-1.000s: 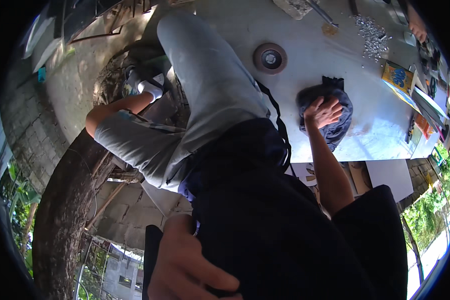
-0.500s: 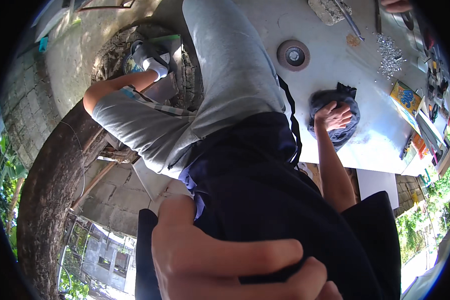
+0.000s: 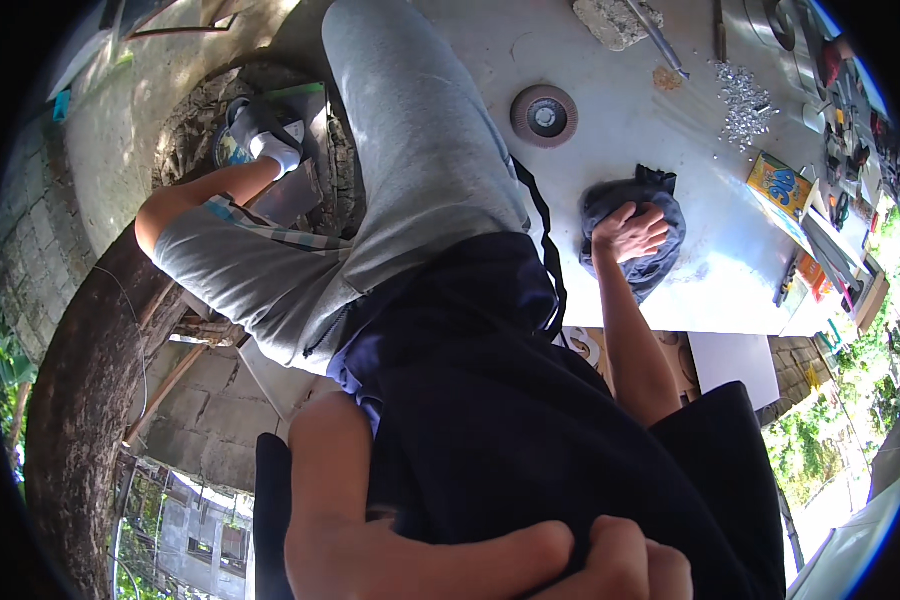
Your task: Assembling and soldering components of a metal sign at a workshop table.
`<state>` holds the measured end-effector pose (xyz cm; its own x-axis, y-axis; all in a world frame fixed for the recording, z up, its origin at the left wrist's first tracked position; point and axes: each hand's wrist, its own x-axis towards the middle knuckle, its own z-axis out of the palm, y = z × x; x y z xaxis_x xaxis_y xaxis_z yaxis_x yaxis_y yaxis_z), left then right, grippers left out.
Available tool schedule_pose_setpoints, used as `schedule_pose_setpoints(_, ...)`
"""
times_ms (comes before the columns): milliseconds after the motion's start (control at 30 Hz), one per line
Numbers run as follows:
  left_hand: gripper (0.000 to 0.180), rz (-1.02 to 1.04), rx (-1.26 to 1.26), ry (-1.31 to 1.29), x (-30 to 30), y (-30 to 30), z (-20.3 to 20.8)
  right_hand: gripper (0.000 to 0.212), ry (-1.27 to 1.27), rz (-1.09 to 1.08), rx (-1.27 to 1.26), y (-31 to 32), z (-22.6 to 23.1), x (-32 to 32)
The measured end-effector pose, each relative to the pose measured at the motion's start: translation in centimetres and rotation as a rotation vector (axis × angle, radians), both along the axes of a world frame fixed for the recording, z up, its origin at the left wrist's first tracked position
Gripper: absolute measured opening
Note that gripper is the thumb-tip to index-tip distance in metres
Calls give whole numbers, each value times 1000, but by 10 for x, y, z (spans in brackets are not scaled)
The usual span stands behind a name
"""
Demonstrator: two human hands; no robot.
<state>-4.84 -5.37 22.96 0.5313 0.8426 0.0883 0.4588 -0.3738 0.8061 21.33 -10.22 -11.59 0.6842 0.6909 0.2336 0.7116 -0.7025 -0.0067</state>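
My right hand [image 3: 630, 232] rests on a dark, bunched cloth [image 3: 660, 262] on the grey metal tabletop, its fingers bent into the fabric. The cloth lies in a rounded heap with a folded point at its far side. Close to the camera, at the lower edge, my left hand [image 3: 450, 570] is raised in front of the dark shirt [image 3: 490, 400]. Its fingers are curled, and whatever may be inside them is hidden. Beyond the cloth, to its left, a round brown flap disc [image 3: 544, 116] lies flat on the table.
A rough stone block [image 3: 618, 22] with a metal rod [image 3: 658, 40] sits at the far side. Small shiny metal pieces [image 3: 745, 105] are scattered to the right. A yellow and blue box [image 3: 780, 185] and assorted tools [image 3: 850, 150] line the right edge. A curved tree trunk [image 3: 80, 420] rises at left.
The whole view has shifted, so the table and legs appear farther left. My left hand sits lower in view. My right hand stays on the cloth. A hand at the upper right edge has gone from view.
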Motion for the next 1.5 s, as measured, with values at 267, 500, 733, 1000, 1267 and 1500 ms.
schedule_pose_setpoints(267,43,-203,52,156,15,13,2,31,-7,-17,23,5,-2,0)
schedule_pose_setpoints(500,50,-359,98,320,27,28,7,33,21,-13,16,3,-5,-3)
schedule_pose_setpoints(733,58,-511,134,512,25,38,18,37,-12,-6,64,-5,-11,29)
schedule_pose_setpoints(1000,48,-637,-32,37,25,61,-13,33,73,-28,20,3,2,-22)
schedule_pose_setpoints(1267,51,-652,-1682,-1126,-6,12,-237,28,81,5,66,10,27,1)
schedule_pose_setpoints(1500,65,-497,-1886,-1186,-3,24,-244,30,144,-33,98,6,35,-2)
